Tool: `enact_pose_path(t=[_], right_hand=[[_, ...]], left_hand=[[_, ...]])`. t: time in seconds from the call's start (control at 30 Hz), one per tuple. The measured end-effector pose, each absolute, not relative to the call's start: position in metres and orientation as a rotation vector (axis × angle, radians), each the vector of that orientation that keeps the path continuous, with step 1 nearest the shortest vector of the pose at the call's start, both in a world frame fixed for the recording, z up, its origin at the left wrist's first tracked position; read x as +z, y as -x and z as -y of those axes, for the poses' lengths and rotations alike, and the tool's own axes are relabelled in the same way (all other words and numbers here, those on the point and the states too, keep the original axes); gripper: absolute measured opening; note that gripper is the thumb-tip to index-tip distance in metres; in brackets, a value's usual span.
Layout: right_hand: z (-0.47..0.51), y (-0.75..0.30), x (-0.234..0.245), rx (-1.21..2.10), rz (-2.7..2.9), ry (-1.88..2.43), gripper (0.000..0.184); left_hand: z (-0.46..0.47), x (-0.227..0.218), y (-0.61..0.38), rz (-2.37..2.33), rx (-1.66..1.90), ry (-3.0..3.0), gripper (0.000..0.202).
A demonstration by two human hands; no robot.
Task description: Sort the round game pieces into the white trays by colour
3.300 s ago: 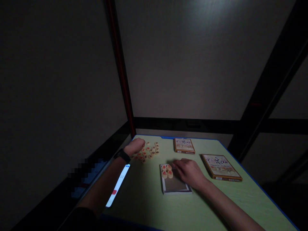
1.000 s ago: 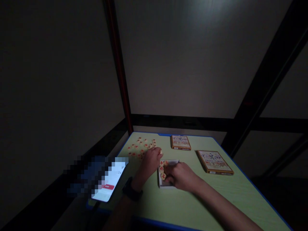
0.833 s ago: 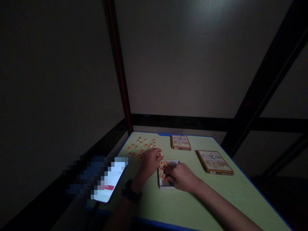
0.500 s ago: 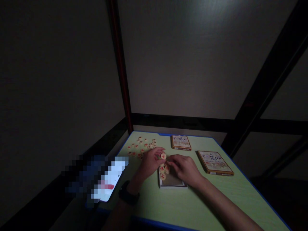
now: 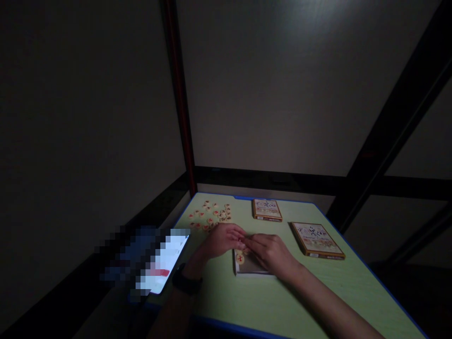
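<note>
since the frame before, the left grip [image 5: 226,239] has been brought in to meet the right grip [image 5: 270,252] over the far end of the shallow box [image 5: 252,269] at mid surface [image 5: 318,292]. both are curled; whether a piece is clamped cannot be told. round pieces [image 5: 240,258] are seen in the box; loose pieces [image 5: 212,215] are scattered far left.

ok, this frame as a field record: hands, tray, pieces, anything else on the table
table: green top, blue edge
left hand: above tray's far end, fingertips meeting the other hand's; grip unclear; watch on wrist
right hand: over tray's far part
tray: shallow, open, few round pieces at left side
loose pieces: scattered, far left
far box: closed, far centre
right box: closed, right side
phone: lit, left edge
</note>
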State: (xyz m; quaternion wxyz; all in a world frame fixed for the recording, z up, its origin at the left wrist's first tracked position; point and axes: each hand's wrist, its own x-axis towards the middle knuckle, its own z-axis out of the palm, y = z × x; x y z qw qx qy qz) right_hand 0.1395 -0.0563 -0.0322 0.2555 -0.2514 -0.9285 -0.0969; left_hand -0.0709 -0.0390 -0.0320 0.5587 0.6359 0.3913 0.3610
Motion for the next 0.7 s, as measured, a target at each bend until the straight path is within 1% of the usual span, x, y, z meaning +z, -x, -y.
enact_pose_path(t=[0.2,0.27,0.33,0.37,0.4,0.43,0.5,0.57,0.63,0.7], right_hand=[[0.06,-0.138,-0.029,-0.408,2.608,0.679,0.028],[0.06,-0.138,-0.03,-0.409,2.61,0.675,0.029],[0.06,-0.139,-0.031,-0.358,2.596,0.678,0.03],[0.06,-0.139,-0.031,-0.316,2.586,0.69,0.03],[0.061,-0.138,-0.031,-0.265,2.579,0.708,0.03],[0.062,-0.137,-0.03,-0.209,2.582,0.727,0.03],[0.066,-0.135,-0.028,-0.099,2.619,0.756,0.028],[0.069,-0.132,-0.026,-0.013,2.685,0.78,0.025],[0.072,-0.129,-0.025,0.029,2.738,0.81,0.023],[0.072,-0.127,-0.026,0.047,2.761,0.849,0.022]], left_hand=[[0.037,-0.035,0.073,-0.938,0.801,-1.468,0.038],[0.037,-0.032,0.077,-0.925,0.768,-1.463,0.045],[0.038,-0.028,0.083,-0.893,0.74,-1.47,0.053],[0.038,-0.026,0.086,-0.884,0.752,-1.485,0.055],[0.038,-0.024,0.09,-0.891,0.788,-1.509,0.052],[0.038,-0.023,0.093,-0.918,0.842,-1.54,0.045],[0.037,-0.022,0.096,-1.015,0.921,-1.605,0.025],[0.038,-0.025,0.097,-1.129,0.868,-1.64,0.009],[0.039,-0.028,0.093,-1.234,0.71,-1.645,0.005],[0.041,-0.031,0.088,-1.322,0.541,-1.639,0.008]])
